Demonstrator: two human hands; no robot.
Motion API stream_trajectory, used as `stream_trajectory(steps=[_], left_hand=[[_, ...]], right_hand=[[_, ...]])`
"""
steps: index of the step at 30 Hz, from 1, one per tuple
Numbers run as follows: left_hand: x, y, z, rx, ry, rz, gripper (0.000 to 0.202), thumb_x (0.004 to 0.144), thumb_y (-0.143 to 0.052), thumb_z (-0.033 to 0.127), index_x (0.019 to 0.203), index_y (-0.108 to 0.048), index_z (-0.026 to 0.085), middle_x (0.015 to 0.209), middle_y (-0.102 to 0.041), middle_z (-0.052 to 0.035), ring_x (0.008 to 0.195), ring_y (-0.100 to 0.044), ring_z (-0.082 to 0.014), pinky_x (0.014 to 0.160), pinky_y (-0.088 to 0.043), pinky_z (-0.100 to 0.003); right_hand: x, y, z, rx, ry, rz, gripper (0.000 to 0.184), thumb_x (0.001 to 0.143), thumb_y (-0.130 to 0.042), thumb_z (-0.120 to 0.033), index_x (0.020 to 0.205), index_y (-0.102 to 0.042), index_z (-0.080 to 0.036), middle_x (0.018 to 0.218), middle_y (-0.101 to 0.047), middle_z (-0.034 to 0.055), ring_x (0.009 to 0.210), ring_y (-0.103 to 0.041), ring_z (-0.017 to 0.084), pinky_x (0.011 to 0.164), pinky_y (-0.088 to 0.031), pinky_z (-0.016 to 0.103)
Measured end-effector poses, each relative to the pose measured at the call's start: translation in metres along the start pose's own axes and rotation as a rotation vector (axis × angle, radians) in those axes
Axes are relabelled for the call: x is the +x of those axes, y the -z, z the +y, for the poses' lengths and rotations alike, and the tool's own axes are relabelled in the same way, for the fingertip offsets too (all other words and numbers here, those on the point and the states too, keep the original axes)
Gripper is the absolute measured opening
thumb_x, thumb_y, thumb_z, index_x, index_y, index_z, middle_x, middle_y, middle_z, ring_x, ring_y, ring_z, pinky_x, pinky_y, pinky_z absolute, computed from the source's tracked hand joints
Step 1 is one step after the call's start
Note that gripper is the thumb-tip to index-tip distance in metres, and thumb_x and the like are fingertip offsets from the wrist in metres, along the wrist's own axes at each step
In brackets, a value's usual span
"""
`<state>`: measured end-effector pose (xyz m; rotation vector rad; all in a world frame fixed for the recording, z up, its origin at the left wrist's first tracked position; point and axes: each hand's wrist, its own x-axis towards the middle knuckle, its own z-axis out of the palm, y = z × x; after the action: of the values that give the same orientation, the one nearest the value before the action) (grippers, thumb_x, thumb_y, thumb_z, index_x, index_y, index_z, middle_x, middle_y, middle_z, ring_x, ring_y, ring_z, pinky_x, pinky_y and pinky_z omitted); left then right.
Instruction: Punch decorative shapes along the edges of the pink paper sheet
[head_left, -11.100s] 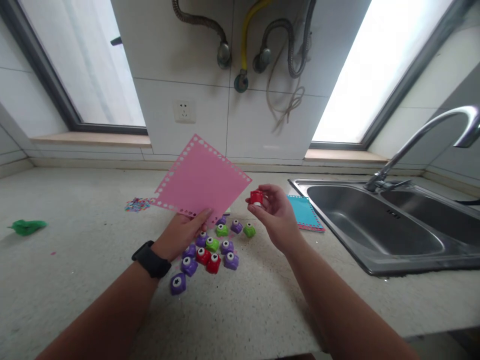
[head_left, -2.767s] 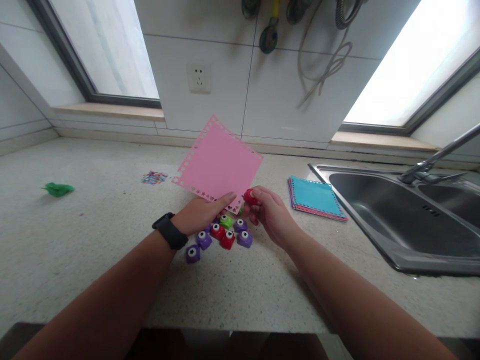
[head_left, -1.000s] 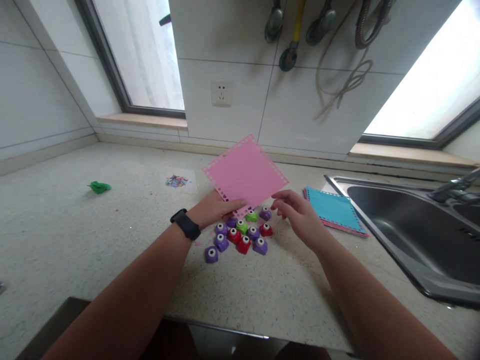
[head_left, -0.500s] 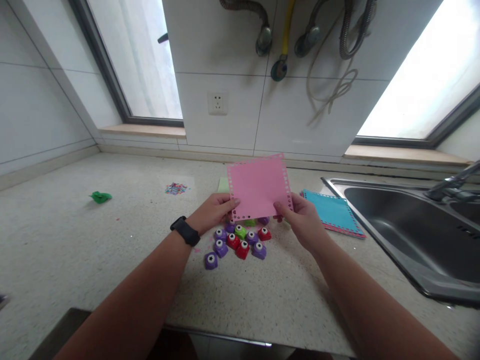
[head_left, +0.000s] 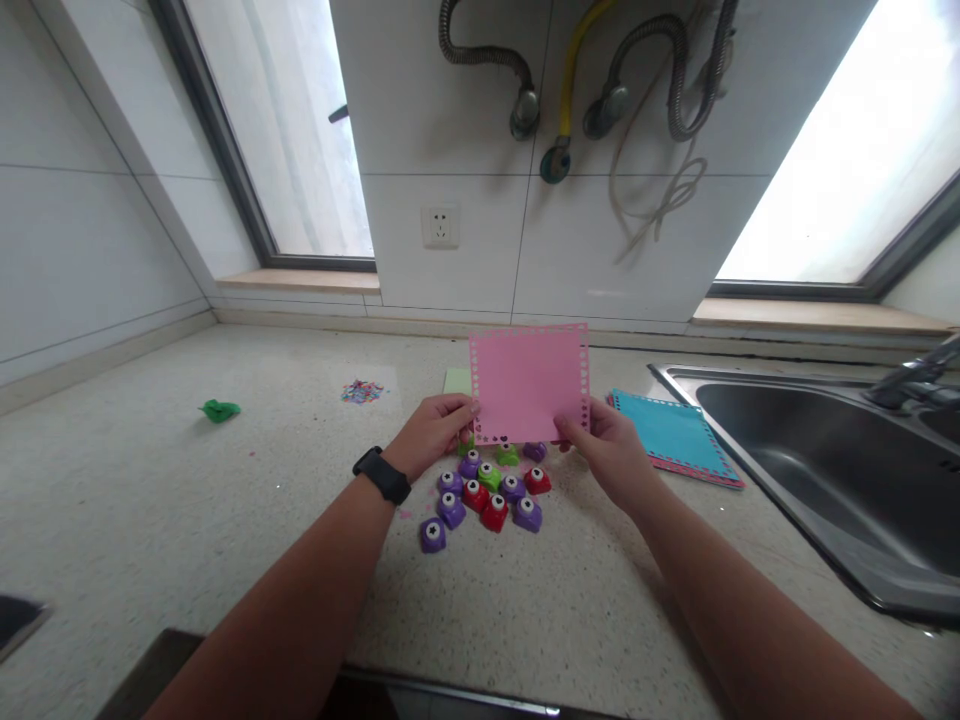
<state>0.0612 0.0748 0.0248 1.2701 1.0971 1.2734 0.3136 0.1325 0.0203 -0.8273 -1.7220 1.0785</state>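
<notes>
A pink paper sheet (head_left: 529, 382) with punched shapes along its edges is held upright above the counter between both hands. My left hand (head_left: 435, 430), a black watch on its wrist, pinches the sheet's lower left edge. At the lower right corner my right hand (head_left: 611, 458) pinches the sheet too. Below the sheet lie several small craft punches (head_left: 491, 485) in purple, red and green, clustered on the speckled counter (head_left: 187, 500).
A stack of paper with a blue sheet (head_left: 671, 438) on top lies right of the hands. Beyond it is a steel sink (head_left: 817, 470) with a tap. Paper confetti (head_left: 361, 390) and a green scrap (head_left: 220, 409) lie at the left. A light green sheet (head_left: 456, 380) peeks out behind the pink one.
My right hand has put the red punch down among the others and taken the pink sheet's right corner. The sheet has turned from a tilted diamond to square and upright.
</notes>
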Motion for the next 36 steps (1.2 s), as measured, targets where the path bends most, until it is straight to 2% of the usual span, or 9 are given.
stream_trajectory(steps=[15, 21, 27, 36], left_hand=[[-0.0028, -0.0047, 0.0064, -0.017, -0.026, 0.008, 0.037, 0.080, -0.071, 0.050, 0.071, -0.060, 0.016, 0.055, -0.050, 0.0054, 0.045, -0.038, -0.0055, 0.044, -0.024, -0.021], [-0.0007, -0.0008, 0.0038, 0.002, -0.025, 0.030, 0.031, 0.084, -0.069, 0.046, 0.082, -0.065, 0.016, 0.056, -0.053, 0.0051, 0.042, -0.037, -0.0051, 0.042, -0.022, -0.020], [0.0007, 0.0028, 0.0009, 0.020, -0.066, 0.010, 0.030, 0.089, -0.063, 0.045, 0.079, -0.064, 0.017, 0.055, -0.055, 0.0043, 0.041, -0.039, -0.0054, 0.041, -0.024, -0.021], [0.0008, 0.0039, 0.0001, -0.007, -0.085, 0.025, 0.026, 0.089, -0.063, 0.040, 0.082, -0.065, 0.016, 0.056, -0.056, 0.0044, 0.040, -0.040, -0.0050, 0.040, -0.024, -0.020]], right_hand=[[0.0003, 0.0005, -0.0016, -0.028, 0.001, 0.002, 0.022, 0.088, -0.066, -0.040, 0.089, -0.063, -0.018, 0.069, -0.062, 0.0004, 0.063, -0.055, 0.016, 0.060, -0.044, 0.030], [0.0001, 0.0014, -0.0019, -0.026, -0.004, 0.005, 0.021, 0.088, -0.067, -0.039, 0.089, -0.064, -0.018, 0.069, -0.062, 0.0004, 0.063, -0.054, 0.015, 0.060, -0.043, 0.030], [0.0000, 0.0023, -0.0017, -0.019, 0.008, 0.006, 0.021, 0.088, -0.067, -0.039, 0.086, -0.063, -0.018, 0.068, -0.061, 0.0002, 0.062, -0.054, 0.015, 0.058, -0.042, 0.029], [0.0003, 0.0028, -0.0007, -0.020, 0.019, 0.008, 0.021, 0.088, -0.067, -0.039, 0.085, -0.063, -0.018, 0.066, -0.061, 0.0000, 0.061, -0.054, 0.014, 0.057, -0.041, 0.028]])
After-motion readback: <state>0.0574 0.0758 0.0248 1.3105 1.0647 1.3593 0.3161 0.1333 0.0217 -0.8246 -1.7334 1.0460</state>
